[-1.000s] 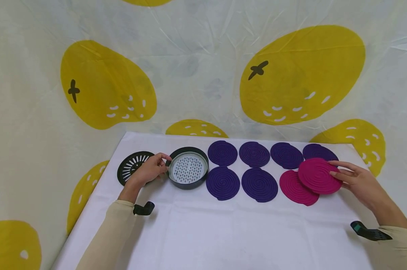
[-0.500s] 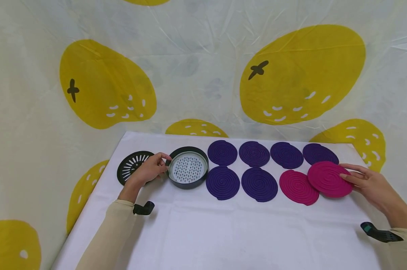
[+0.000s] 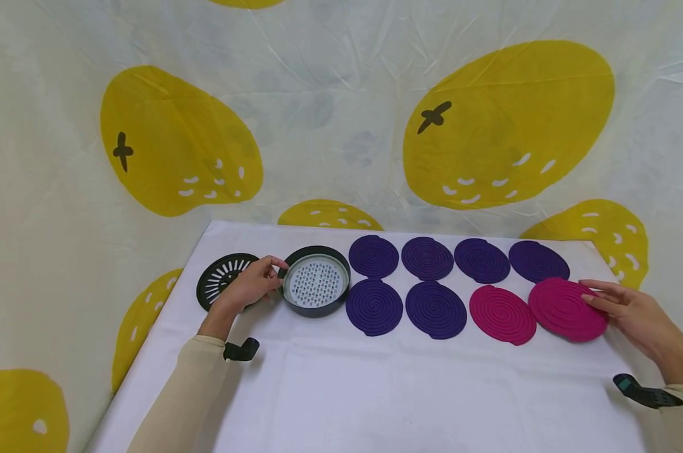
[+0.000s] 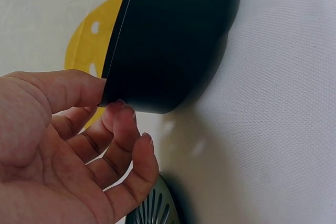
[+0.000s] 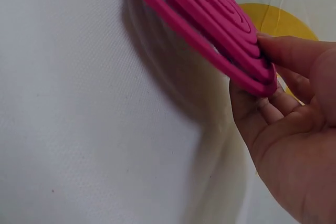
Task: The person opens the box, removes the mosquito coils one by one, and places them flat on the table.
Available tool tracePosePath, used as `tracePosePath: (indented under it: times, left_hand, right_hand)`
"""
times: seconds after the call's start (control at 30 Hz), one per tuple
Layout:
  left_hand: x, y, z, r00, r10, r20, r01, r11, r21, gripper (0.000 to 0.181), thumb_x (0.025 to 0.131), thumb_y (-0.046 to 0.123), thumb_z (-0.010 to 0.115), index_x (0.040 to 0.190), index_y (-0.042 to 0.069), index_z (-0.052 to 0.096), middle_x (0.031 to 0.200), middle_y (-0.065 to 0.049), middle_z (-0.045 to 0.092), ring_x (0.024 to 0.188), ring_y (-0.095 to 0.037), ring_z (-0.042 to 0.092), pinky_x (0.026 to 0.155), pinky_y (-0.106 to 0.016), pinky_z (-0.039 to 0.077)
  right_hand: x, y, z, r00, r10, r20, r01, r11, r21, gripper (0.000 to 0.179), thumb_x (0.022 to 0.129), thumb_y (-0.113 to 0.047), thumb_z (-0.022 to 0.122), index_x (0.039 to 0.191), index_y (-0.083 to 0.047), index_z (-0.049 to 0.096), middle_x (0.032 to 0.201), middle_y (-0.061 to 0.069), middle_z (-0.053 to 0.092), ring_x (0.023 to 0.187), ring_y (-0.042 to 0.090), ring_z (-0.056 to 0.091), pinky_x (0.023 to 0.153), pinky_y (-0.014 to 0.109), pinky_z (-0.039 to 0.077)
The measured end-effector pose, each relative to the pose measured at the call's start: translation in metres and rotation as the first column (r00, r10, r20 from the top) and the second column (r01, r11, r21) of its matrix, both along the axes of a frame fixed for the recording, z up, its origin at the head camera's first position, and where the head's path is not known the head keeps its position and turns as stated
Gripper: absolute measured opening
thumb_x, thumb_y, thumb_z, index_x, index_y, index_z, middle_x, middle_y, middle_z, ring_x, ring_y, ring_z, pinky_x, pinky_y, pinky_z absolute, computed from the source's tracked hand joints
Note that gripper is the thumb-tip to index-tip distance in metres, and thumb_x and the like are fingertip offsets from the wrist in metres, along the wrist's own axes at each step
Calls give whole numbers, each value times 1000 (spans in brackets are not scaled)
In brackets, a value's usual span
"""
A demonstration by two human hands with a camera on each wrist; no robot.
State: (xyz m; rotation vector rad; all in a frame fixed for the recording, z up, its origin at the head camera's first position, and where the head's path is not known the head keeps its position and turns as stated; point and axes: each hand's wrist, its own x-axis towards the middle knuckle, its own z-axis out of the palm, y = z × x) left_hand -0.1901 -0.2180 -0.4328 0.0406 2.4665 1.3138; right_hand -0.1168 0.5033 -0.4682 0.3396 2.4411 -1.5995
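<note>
A pink spiral coaster (image 3: pixel 568 308) is pinched at its right edge by my right hand (image 3: pixel 638 314). In the right wrist view, the thumb (image 5: pixel 294 53) lies on top of this coaster (image 5: pixel 220 30) and fingers are beneath; it is tilted above the cloth, casting a shadow. Just left of it a second pink spiral coaster (image 3: pixel 502 314) lies flat. My left hand (image 3: pixel 250 283) pinches the left rim of a round black container (image 3: pixel 318 311) that holds a pale perforated disc (image 3: pixel 316 283). Thumb and fingertips meet at the container's rim (image 4: pixel 163 40) in the left wrist view.
Several purple spiral coasters (image 3: pixel 373 307) lie in two rows between the container and the pink coasters. A black slotted disc (image 3: pixel 219 280) lies at far left, partly behind the left hand. White cloth (image 3: pixel 375 390) covers the table; a lemon-print curtain (image 3: pixel 330 126) hangs behind.
My right hand has carried the pink coaster rightward and toward me, uncovering the other pink coaster and the rear right purple one. My left hand has stayed at the container's rim.
</note>
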Motion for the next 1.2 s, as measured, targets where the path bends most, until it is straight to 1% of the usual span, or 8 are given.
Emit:
tracePosePath:
  times: [0.17,0.33,0.4,0.6,0.73,0.87,1.07,1.2]
  left_hand:
    - [0,-1,0,1000,1,3,-1,1000,4,33,98,8,63,130,8,56,91,-9,50,80,-30,56,69,-38,49]
    - [0,-1,0,1000,1,0,-1,1000,-3,33,98,8,62,131,8,56,92,-9,50,80,-29,56,69,-37,50]
    - [0,-2,0,1000,0,-1,0,1000,-3,33,98,8,63,131,8,56,92,-9,50,79,-29,56,69,-38,49]
    - [-1,-2,-2,1000,-4,-3,4,1000,-5,33,98,8,63,130,8,56,91,-9,50,79,-29,56,68,-38,49]
    - [-1,-1,-1,1000,-3,1,3,1000,-8,33,98,8,63,130,8,57,91,-9,51,79,-30,57,68,-38,50]
    - [-1,-2,-2,1000,-2,1,2,1000,-6,33,98,8,63,130,8,57,91,-9,51,79,-29,57,68,-37,49]
    - [0,-3,-1,1000,10,4,-10,1000,-1,32,98,8,63,129,9,57,91,-9,50,79,-30,56,69,-38,49]
    - [0,-3,0,1000,2,1,-2,1000,-2,33,98,8,63,130,8,56,91,-10,50,80,-31,56,69,-39,49]
  right_hand:
    - [0,4,-5,1000,-7,5,6,987,158,21,102,-38,59,123,-37,63,89,-32,60,79,-4,59,69,16,54]
    - [-1,9,-8,999,38,34,-47,949,312,59,103,-43,56,142,1,51,95,-22,64,78,-8,55,66,16,52]
    - [-1,10,-8,997,64,45,-76,933,351,67,103,-43,55,144,9,44,102,-7,70,78,-9,53,65,17,51]
    - [-1,9,-7,995,85,46,-96,917,388,64,103,-42,56,142,8,47,115,17,69,78,-13,49,64,15,50]
    - [-1,5,-5,995,93,23,-94,904,418,65,103,-40,56,141,11,45,116,20,69,77,-19,45,63,14,48]
    - [-2,2,1,994,104,24,-104,895,433,61,105,-37,54,142,12,46,129,37,57,76,-21,43,62,13,47]
    - [-5,-3,8,992,123,16,-117,890,442,53,107,-28,51,141,13,45,132,40,53,76,-22,44,63,10,47]
    - [-5,-8,12,993,111,-39,-82,887,455,51,107,-27,52,139,12,49,118,28,67,76,-23,44,62,9,46]
